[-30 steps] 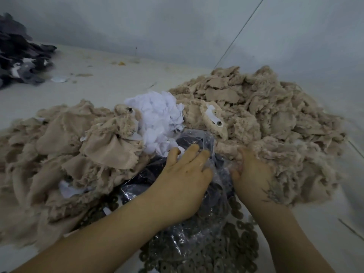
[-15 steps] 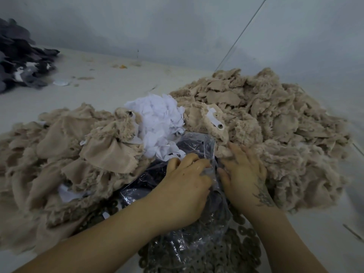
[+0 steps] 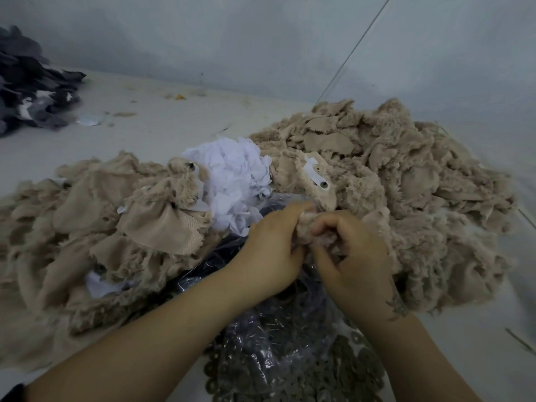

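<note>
Both of our hands meet over the bag [image 3: 275, 343]: our left hand [image 3: 269, 250] and right hand [image 3: 353, 256] each have fingers curled tight on one small plush piece [image 3: 304, 227]. We hold it between them, just above the bag's clear film and against the near edge of the right pile [image 3: 406, 175]. White scraps [image 3: 232, 175] sit between that heap and the left pile [image 3: 101, 227], brown rings [image 3: 356, 367] lie beside the bag near us, and dark cloth [image 3: 32, 88] lies well apart at the table's [image 3: 159, 132] far left.

Looked dim, bluish, soft; smeared at the left hand [image 3: 269, 248]; glinted off the crinkled clear plastic bag [image 3: 261, 352].
</note>
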Demonstrator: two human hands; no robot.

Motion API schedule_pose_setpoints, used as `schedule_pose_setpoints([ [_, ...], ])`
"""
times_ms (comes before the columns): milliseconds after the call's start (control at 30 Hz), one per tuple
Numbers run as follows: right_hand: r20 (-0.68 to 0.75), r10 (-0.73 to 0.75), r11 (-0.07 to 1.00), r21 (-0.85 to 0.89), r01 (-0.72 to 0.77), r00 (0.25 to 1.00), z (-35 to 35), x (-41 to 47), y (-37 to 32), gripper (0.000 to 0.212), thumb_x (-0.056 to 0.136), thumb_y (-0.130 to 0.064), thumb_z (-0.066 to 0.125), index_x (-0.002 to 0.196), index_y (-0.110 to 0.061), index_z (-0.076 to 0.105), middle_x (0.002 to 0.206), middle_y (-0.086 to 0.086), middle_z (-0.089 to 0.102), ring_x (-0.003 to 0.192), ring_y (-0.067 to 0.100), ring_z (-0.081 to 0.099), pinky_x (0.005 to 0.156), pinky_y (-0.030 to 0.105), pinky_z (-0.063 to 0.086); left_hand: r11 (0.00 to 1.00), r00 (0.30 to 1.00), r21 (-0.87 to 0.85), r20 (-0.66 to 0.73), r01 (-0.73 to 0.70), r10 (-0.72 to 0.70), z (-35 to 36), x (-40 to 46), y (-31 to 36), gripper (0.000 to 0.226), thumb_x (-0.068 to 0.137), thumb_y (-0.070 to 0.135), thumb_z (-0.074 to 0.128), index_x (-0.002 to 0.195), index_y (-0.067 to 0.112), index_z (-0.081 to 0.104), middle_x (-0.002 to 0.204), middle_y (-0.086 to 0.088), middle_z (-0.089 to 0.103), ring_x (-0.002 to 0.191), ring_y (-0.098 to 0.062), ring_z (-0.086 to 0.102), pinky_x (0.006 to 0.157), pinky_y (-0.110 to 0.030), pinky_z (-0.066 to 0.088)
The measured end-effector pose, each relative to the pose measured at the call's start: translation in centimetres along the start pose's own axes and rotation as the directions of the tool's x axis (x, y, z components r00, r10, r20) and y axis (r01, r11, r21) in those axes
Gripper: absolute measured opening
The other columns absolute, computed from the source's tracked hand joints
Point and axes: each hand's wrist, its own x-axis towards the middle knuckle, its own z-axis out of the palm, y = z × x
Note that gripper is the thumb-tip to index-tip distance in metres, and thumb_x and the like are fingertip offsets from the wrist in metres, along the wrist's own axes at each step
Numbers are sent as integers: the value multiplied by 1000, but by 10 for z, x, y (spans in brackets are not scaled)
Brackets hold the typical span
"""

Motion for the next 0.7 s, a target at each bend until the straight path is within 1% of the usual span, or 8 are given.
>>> schedule_pose_setpoints([
  [100, 59, 142, 988, 57, -146, 988, 0, 1, 5, 35, 76, 6, 67, 107, -11, 62, 95, -14, 62, 87, 0, 59, 69, 13, 47, 996, 988, -90, -153, 21, -34, -4, 1, -1, 12, 76, -10, 65, 80, 1, 67, 74, -10, 62, 72, -18, 57, 62, -39, 47],
  [167, 161, 204, 979, -15, -205, 966, -3, 2, 15, 50, 73, 5, 72, 117, -18, 64, 102, -16, 62, 91, -3, 56, 74, 2, 42, 983, 973, -183, -227, -12, -31, -6, -2, -2, 20, 70, -16, 67, 76, 3, 69, 74, -9, 63, 73, -18, 59, 63, -38, 48],
  [233, 215, 202, 976, -130, -177, 955, -5, -1, 29, 47, 73, 8, 69, 112, -18, 71, 97, -12, 63, 89, 3, 58, 72, 1, 38, 977, 963, -203, -268, -70, 14, -10, -7, -4, 26, 66, -20, 70, 77, 4, 70, 82, -8, 65, 79, -19, 61, 68, -34, 51],
  [333, 70, 233, 939, -275, -206, 970, -6, -3, 39, 34, 73, 7, 67, 99, -13, 74, 92, 2, 65, 82, 22, 61, 70, 21, 41, 969, 944, -152, -300, -192, 140, -13, -18, -8, 27, 64, -22, 76, 79, 0, 72, 95, -10, 65, 92, -18, 63, 80, -22, 52],
  [433, -80, 251, 919, -292, -263, 965, -6, -5, 35, 26, 71, 1, 66, 90, -17, 69, 85, -2, 55, 69, 16, 49, 57, 15, 32, 943, 933, -150, -254, -297, 254, -15, -30, -10, 29, 63, -26, 75, 78, -2, 70, 100, -9, 66, 99, -12, 62, 87, -20, 49],
  [500, -89, 327, 923, -182, -338, 941, -5, -4, 28, 26, 79, -6, 63, 81, -32, 58, 69, -9, 55, 54, 11, 48, 47, 13, 33, 931, 927, -116, -195, -347, 321, -15, -40, -10, 33, 60, -31, 67, 78, -3, 68, 102, -10, 66, 102, -9, 61, 89, -18, 47],
  [567, -18, 460, 888, -7, -460, 888, -4, -2, 22, 34, 87, -5, 65, 80, -38, 56, 68, -7, 62, 59, 13, 58, 50, 21, 46, 928, 930, -99, -123, -359, 346, -15, -50, -8, 33, 60, -27, 55, 76, -1, 67, 107, -10, 62, 102, 1, 57, 87, -10, 41],
  [700, 228, 593, 620, 483, -619, 772, -1, -2, 6, 30, 93, 0, 58, 92, -26, 73, 86, 4, 76, 77, 19, 72, 62, 31, 58, 937, 960, -212, -99, -277, 261, -18, -62, -4, 31, 66, -19, 45, 69, 2, 67, 98, -3, 66, 91, -7, 63, 77, -18, 46],
])
